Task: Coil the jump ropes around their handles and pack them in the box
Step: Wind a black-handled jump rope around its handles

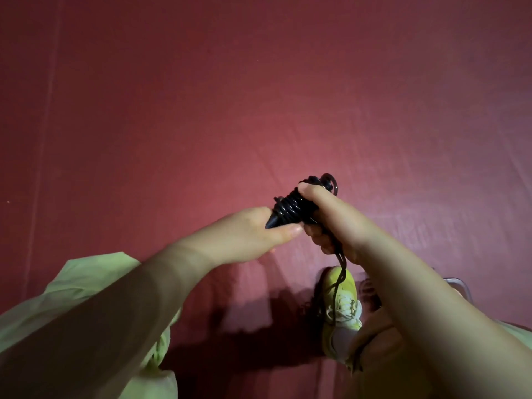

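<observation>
**Coiling in hand, tail of rope left to wind**

Just below frame centre, I have the jump rope point(296, 207) held in the air over the red floor covering point(201, 110), and I judge the coiling step is well along but not finished. My right hand point(331, 226) is curled round the bundle from the 3 o'clock side, thumb lying along the top. My left hand point(253, 234) comes in from 8 o'clock and pinches the pointed handle tip point(272, 223) between thumb and fingers.

The cord looks glossy, thin and black, wound in tight turns round dark, tapered handles; a small loop point(331, 182) stands proud at the 12 o'clock end. A loose strand point(341, 272) drops from under my right hand toward 6 o'clock, across a yellow-green laced shoe point(342, 306).

Next, I reckon, that slack wants winding on and tucking so the slick cord does not spring loose. I cannot make out the box; a pale rounded edge point(460, 283) at 4 o'clock may be it.
</observation>
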Motion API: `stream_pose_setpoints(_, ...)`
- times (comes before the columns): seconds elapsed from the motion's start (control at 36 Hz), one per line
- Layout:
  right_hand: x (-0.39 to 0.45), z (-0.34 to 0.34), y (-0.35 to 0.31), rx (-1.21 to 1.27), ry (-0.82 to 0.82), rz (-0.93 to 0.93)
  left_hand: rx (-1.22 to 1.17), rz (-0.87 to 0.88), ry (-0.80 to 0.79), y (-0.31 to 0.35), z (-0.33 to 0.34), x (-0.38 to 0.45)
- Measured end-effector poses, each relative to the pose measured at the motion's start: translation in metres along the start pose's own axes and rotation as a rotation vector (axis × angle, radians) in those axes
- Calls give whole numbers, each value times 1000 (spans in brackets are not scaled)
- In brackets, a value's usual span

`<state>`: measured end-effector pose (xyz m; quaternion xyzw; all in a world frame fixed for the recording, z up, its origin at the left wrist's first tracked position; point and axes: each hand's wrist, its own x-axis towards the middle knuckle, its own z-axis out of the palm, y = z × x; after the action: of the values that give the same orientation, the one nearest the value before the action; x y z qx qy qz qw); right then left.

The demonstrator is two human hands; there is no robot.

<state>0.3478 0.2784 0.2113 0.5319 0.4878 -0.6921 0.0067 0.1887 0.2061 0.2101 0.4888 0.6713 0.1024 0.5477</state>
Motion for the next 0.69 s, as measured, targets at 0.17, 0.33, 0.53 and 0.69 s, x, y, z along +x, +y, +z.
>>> stream_pose_setpoints(0.17,-4,1,-6,281,-98,-205,-777,13,-472,5,-5,-8)
stream_pose_setpoints(0.33,-5,5,-9,173,44,-214,-993,-62,-413,11,11,-9)
stream_pose_setpoints(0.53,-4,12,-8,-43,136,-157,-831,-84,-203,13,13,-5)
stream_pose_setpoints(0.69,-3,13,-6,-35,71,-53,-623,-123,-81,10,17,1)
